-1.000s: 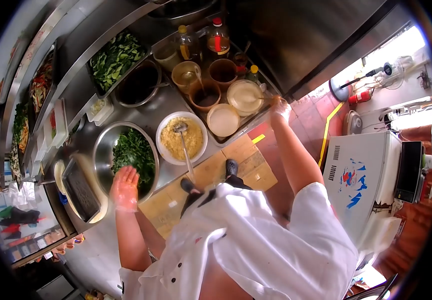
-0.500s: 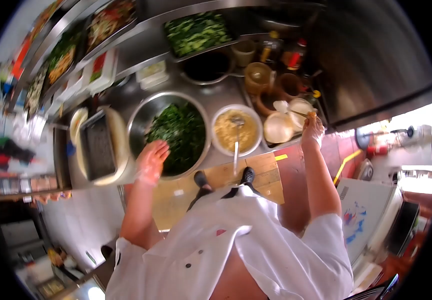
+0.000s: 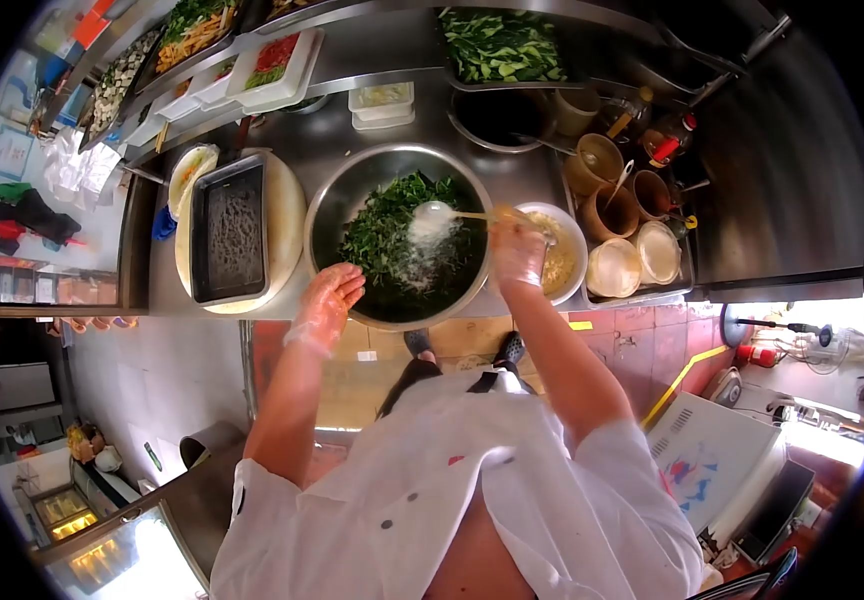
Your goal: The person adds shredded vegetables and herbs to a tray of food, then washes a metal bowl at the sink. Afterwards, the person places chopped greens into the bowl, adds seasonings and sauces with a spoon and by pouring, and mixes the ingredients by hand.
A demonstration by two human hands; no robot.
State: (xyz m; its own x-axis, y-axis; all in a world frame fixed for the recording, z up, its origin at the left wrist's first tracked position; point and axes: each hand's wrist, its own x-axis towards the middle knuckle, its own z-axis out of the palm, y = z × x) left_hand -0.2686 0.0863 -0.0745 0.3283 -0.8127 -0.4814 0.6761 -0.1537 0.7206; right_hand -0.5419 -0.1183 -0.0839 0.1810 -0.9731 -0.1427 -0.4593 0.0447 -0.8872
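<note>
A large steel mixing bowl [image 3: 328, 200] on the counter holds chopped leafy greens [image 3: 382, 225]. Over the greens, my right hand [image 3: 518, 248], in a clear glove, grips the thin handle of a spoon [image 3: 436, 214]. White powder [image 3: 430, 245] lies on the leaves and partly blurs beneath the spoon. At the bowl's near left rim is my gloved left hand [image 3: 330, 302], fingers stretched out and holding nothing. A smaller white bowl [image 3: 580, 262] of pale yellow, crumbly food stands partly behind my right hand and wrist.
Left of the mixing bowl, a dark rectangular pan [image 3: 228, 235] rests on a round board [image 3: 287, 225]. Seasoning pots, including a brown pot [image 3: 612, 212], and white tubs [image 3: 615, 268] crowd a tray at right. A dark pot [image 3: 502, 122] stands behind; a shelf holds a tray of greens [image 3: 507, 48].
My right hand has moved left from the white tubs to the mixing bowl, bringing the spoon. White powder now shows on the greens. The view has shifted, too.
</note>
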